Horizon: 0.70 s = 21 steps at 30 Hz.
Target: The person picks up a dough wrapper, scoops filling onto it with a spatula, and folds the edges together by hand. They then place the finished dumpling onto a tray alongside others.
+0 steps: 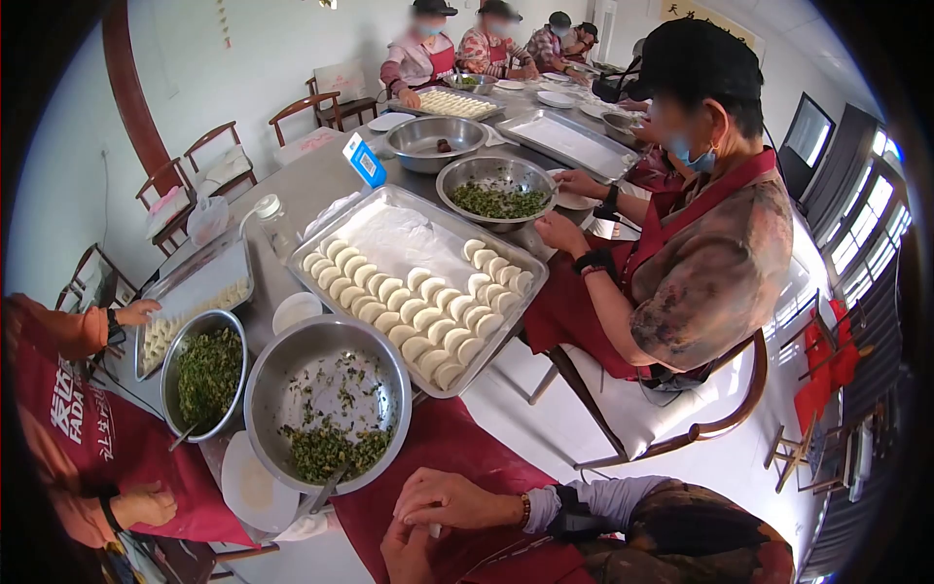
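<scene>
Near the bottom centre, my right hand is curled over my left hand, above the red apron. A small bit of something white shows between them; the fingers hide the rest. Just up and left of my hands stands a large steel bowl with chopped green filling and a spoon handle at its near side. Beyond it, a metal tray holds rows of white dumplings. A white plate with a pale round on it lies beside the bowl.
A co-worker sits at the right, hands by another filling bowl. Another person's hand is at the lower left, near a greens bowl. More trays, bowls and people line the table. Chairs stand along the wall.
</scene>
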Available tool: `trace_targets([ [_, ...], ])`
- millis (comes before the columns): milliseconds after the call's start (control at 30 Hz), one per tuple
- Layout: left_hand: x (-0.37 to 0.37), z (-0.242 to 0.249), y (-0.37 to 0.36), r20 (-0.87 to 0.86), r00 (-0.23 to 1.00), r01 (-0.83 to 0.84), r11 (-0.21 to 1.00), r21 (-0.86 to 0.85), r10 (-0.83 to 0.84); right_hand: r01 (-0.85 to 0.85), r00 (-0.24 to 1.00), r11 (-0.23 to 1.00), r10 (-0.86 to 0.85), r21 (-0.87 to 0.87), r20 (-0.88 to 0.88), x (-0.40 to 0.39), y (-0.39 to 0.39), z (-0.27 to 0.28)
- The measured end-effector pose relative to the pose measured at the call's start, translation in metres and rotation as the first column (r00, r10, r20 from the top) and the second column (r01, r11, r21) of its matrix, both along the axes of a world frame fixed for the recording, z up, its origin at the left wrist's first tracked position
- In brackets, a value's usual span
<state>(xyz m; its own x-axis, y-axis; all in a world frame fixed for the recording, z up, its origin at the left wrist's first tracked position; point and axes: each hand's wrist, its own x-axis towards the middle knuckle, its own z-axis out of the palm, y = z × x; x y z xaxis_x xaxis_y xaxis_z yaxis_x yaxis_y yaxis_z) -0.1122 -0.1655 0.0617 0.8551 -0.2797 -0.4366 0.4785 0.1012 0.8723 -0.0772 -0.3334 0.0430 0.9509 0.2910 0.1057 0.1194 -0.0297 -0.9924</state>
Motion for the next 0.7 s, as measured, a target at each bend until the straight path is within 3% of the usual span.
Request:
trace_targets([
  [67,-0.001,-0.004,-0.003,-0.011,1.000,-0.015,1.000,0.013,0.015,-0.038,0.997,0.996,0.042,-0.076,0.057,0.003,-0.002,-0.013],
  [167,0.000,-0.003,-0.001,-0.001,1.000,0.009,0.999,0.052,-0.009,0.018,0.999,0.998,-0.015,-0.052,0.049,0.001,0.002,-0.007],
  [300,0.000,-0.005,0.001,0.025,0.999,0.034,0.998,0.048,-0.035,-0.040,0.997,0.996,0.044,-0.076,0.056,0.004,0.001,-0.012],
  [367,0.004,-0.014,-0.007,-0.091,0.994,-0.060,0.998,0.010,0.061,-0.045,0.996,0.995,0.052,-0.091,0.070,0.005,0.001,-0.014],
  [467,0.008,-0.006,-0.016,-0.137,0.983,-0.120,0.993,-0.004,0.119,0.038,0.996,0.999,-0.039,-0.010,-0.077,-0.001,0.003,0.002],
  [567,0.007,-0.016,-0.011,-0.090,0.994,-0.065,0.998,-0.015,0.063,-0.010,0.998,0.999,0.012,-0.030,0.069,0.000,0.001,-0.013],
  [700,0.005,-0.010,-0.014,-0.127,0.990,-0.056,0.998,0.020,0.058,-0.027,0.994,0.997,0.035,-0.073,0.108,0.002,-0.002,-0.015],
])
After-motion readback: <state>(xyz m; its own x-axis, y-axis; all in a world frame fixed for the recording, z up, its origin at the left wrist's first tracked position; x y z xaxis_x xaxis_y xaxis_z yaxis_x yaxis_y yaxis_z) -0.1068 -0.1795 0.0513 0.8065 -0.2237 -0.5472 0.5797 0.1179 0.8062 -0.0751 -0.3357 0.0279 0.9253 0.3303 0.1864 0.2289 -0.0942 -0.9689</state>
